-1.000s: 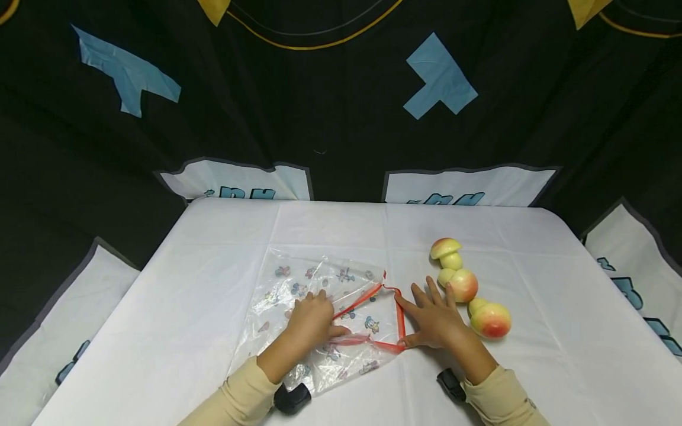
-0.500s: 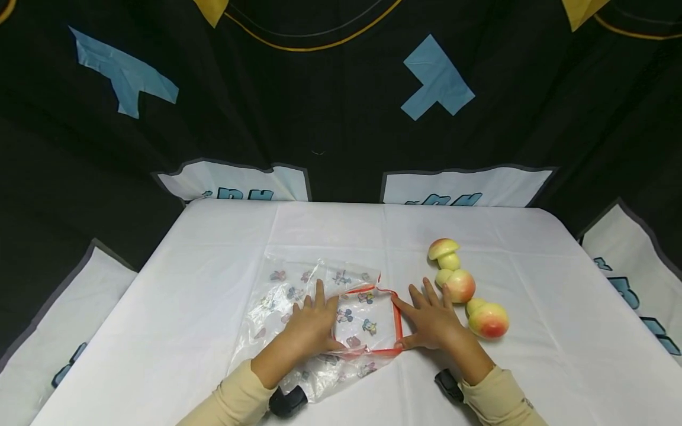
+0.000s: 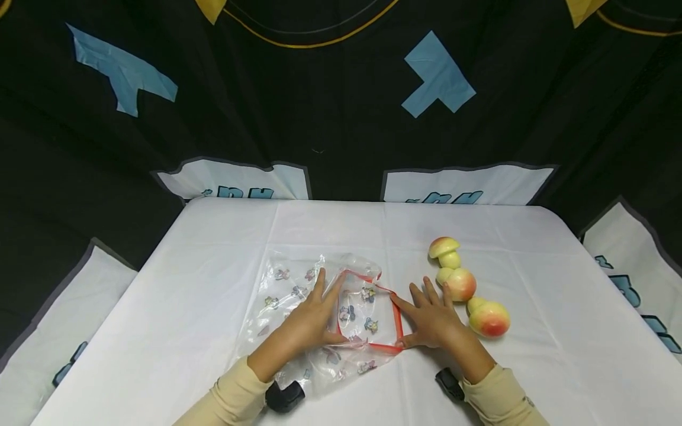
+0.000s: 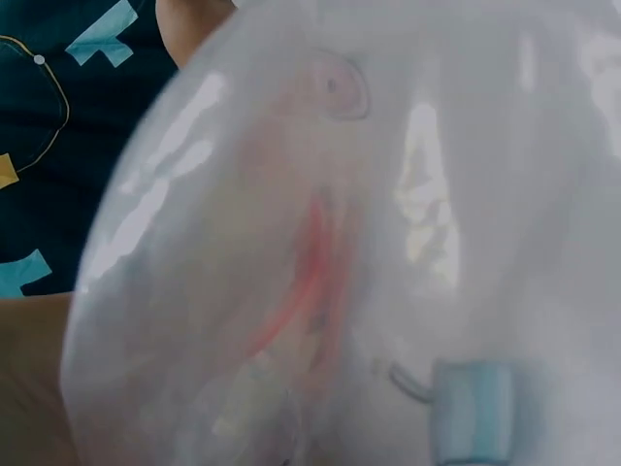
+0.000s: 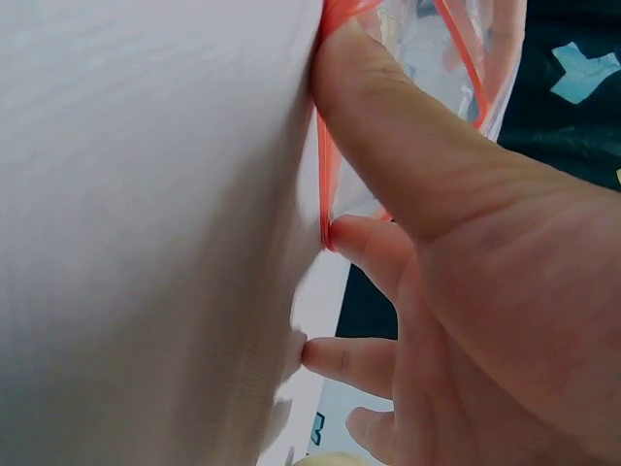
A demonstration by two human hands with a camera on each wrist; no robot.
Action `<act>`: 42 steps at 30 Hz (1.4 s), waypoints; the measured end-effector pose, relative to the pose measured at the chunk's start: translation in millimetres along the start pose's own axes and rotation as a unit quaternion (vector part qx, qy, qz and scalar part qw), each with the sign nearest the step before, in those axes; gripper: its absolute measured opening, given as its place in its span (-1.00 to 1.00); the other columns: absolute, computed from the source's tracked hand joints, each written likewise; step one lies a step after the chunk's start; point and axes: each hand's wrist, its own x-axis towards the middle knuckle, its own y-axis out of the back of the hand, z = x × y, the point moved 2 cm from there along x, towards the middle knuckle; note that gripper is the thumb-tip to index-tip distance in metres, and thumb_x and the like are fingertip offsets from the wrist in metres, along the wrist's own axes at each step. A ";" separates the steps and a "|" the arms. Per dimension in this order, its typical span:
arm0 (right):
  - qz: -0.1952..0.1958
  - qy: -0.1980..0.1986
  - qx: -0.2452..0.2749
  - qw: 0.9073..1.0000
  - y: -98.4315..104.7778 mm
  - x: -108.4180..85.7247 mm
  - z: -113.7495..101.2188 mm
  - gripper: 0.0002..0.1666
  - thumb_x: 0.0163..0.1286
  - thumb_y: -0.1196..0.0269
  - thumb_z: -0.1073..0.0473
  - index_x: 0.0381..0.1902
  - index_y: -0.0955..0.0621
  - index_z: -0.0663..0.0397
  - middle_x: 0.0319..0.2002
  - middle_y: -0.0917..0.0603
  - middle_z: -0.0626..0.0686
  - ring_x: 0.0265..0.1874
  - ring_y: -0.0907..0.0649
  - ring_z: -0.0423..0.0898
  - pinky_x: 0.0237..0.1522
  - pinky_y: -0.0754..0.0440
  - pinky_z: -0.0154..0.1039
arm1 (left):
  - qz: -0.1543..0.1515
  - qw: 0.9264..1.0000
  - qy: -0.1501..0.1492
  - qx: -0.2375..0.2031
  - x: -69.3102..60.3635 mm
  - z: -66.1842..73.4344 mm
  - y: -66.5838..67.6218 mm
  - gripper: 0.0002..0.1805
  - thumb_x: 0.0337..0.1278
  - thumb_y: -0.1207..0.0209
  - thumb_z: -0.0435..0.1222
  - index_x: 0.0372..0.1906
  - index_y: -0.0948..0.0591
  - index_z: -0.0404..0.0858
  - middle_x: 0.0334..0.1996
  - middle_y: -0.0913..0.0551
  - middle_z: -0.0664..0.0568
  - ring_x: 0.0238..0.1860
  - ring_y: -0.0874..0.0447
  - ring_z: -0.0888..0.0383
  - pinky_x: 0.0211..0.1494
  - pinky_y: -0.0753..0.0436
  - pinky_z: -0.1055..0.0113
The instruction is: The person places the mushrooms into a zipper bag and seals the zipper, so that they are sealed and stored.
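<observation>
A clear plastic bag [image 3: 288,302] with small cartoon prints lies on the white table, its red-edged mouth held wide and facing right. My left hand [image 3: 311,319] has its fingers spread against the upper layer at the mouth's left side. With fingers spread, my right hand [image 3: 434,322] rests on the table, thumb and index fingertips touching the red edge [image 3: 398,319] at the right. In the right wrist view the thumb of the hand [image 5: 466,223] presses the red band [image 5: 327,184]. Bag plastic [image 4: 388,243] fills most of the left wrist view and hides the left fingers.
Three yellow and red mushroom-shaped pieces stand or lie just beyond and right of my right hand: one upper [image 3: 444,251], one middle [image 3: 459,285], one lower [image 3: 490,319]. The white table [image 3: 224,231] ends at a dark curtain [image 3: 341,118].
My left hand has uncurled and spread its fingers, moving slightly left. The bag's mouth has widened, its red edge spreading from a narrow wedge to a broad opening. The right hand has stayed put.
</observation>
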 end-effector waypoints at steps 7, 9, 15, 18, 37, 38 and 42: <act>0.000 -0.009 -0.011 1.000 1.5 0.5 2.5 0.09 -0.15 -0.35 -0.33 0.35 -0.25 -0.17 0.32 -0.21 0.31 0.36 0.06 0.36 0.24 0.28 0.38 | -0.014 0.999 0.027 0.020 0.9 -2.8 0.4 0.20 -0.37 -0.38 0.14 0.43 0.08 0.06 0.32 -0.13 -0.39 0.23 -0.23 -0.39 -0.01 -0.45 -0.24; 0.003 -0.012 -0.012 1.000 1.4 0.5 3.5 0.10 -0.17 -0.36 -0.32 0.35 -0.24 -0.18 0.32 -0.20 0.32 0.36 0.07 0.37 0.23 0.30 0.39 | -0.012 0.999 0.033 0.033 0.5 -2.7 -0.1 0.18 -0.36 -0.36 0.17 0.43 0.04 0.05 0.32 -0.15 -0.38 0.22 -0.24 -0.39 -0.04 -0.47 -0.24; 0.017 -0.012 -0.008 1.000 3.3 -1.1 3.5 0.12 -0.20 -0.40 -0.28 0.35 -0.24 -0.16 0.33 -0.19 0.30 0.36 0.12 0.37 0.23 0.35 0.38 | 0.000 0.997 0.032 0.069 3.1 -0.7 -3.5 0.20 -0.40 -0.32 0.25 0.43 0.03 0.03 0.30 -0.20 -0.38 0.19 -0.28 -0.40 -0.16 -0.54 -0.16; 0.029 -0.006 -0.006 1.000 5.6 -2.8 3.5 0.11 -0.22 -0.41 -0.27 0.33 -0.27 -0.15 0.34 -0.20 0.28 0.36 0.11 0.37 0.22 0.33 0.39 | 0.004 0.996 0.028 0.081 4.5 0.5 -5.4 0.23 -0.43 -0.31 0.29 0.43 0.03 -0.01 0.28 -0.22 -0.39 0.17 -0.29 -0.42 -0.19 -0.57 -0.12; 0.129 -0.021 0.051 0.990 43.9 -12.0 27.0 -0.05 -0.07 -0.39 -0.10 0.31 -0.31 -0.12 0.36 -0.09 0.33 0.32 0.14 0.46 0.17 0.26 0.45 | 0.012 0.996 0.019 0.091 2.6 0.1 -6.4 0.13 -0.47 -0.39 0.18 0.36 -0.17 -0.10 0.24 -0.25 -0.44 0.14 -0.31 -0.46 -0.19 -0.56 -0.18; 0.126 -0.044 0.051 0.990 46.4 -12.8 32.6 -0.03 -0.06 -0.39 -0.09 0.33 -0.27 -0.12 0.37 -0.04 0.33 0.32 0.16 0.47 0.16 0.28 0.46 | 0.012 0.996 0.019 0.090 2.6 0.2 -6.5 0.13 -0.47 -0.39 0.18 0.36 -0.17 -0.10 0.24 -0.25 -0.44 0.14 -0.31 -0.46 -0.19 -0.55 -0.18; 0.103 -0.117 0.042 0.987 50.8 -17.0 53.1 0.05 0.00 -0.36 -0.10 0.39 -0.13 -0.08 0.37 0.07 0.38 0.28 0.14 0.53 0.12 0.23 0.51 | 0.011 0.996 0.018 0.092 2.8 0.9 -7.0 0.14 -0.47 -0.38 0.20 0.36 -0.16 -0.10 0.24 -0.25 -0.43 0.14 -0.32 -0.45 -0.18 -0.55 -0.17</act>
